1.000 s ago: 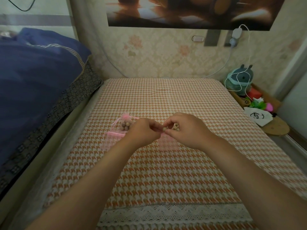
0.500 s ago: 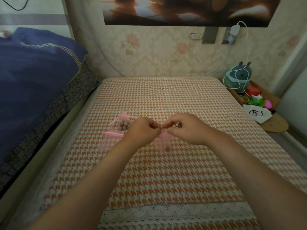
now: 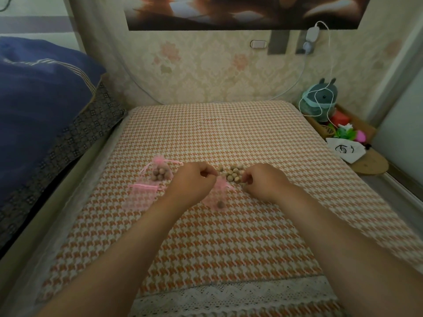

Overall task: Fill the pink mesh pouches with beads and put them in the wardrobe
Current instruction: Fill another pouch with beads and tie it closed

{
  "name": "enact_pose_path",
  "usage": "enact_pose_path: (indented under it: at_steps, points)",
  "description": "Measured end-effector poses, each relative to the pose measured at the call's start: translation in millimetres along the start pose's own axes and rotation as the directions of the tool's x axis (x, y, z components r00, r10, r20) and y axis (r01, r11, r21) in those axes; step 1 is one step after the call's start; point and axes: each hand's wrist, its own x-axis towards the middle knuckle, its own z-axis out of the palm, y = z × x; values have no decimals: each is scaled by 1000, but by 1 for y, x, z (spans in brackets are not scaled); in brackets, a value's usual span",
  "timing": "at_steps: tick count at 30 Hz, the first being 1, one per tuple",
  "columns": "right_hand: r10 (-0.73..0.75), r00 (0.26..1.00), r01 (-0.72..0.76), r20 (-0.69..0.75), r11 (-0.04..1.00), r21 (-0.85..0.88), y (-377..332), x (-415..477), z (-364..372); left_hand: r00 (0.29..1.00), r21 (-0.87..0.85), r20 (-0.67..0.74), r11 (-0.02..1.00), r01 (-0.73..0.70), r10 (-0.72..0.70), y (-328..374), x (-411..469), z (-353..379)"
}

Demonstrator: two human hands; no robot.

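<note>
The person's left forearm (image 3: 137, 248) and right forearm (image 3: 343, 239) are bare along all their visible length (the elbows lie outside the view). The left hand (image 3: 194, 183) and right hand (image 3: 264, 183) are bare too, with broad backs and short fingers.

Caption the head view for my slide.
Left hand grips a pink mesh pouch; right hand touches the loose beads.

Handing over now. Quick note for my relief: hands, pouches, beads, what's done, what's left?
Left hand pinches the middle pouch by its mouth; one bead inside.
Right hand is curled at the loose beads; whether it holds one is unclear.
Full pouch and empty pouch lie to the left on the cloth.
Done: one pouch filled.
Left: fill two, then all into the wardrobe, not in view.
</note>
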Motion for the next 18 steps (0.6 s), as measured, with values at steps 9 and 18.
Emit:
enact_pose_path:
  at_steps: [9,18]
  points:
    - [-107,969,197,-222,879,435,-34,-10,-31,999,-25,33,999,-22,23,-5,0,-2]
    - [-264,957,287,-122,923,256,-50,-21,-30,998,-102,66,995,22,-15,-6,-5,-12]
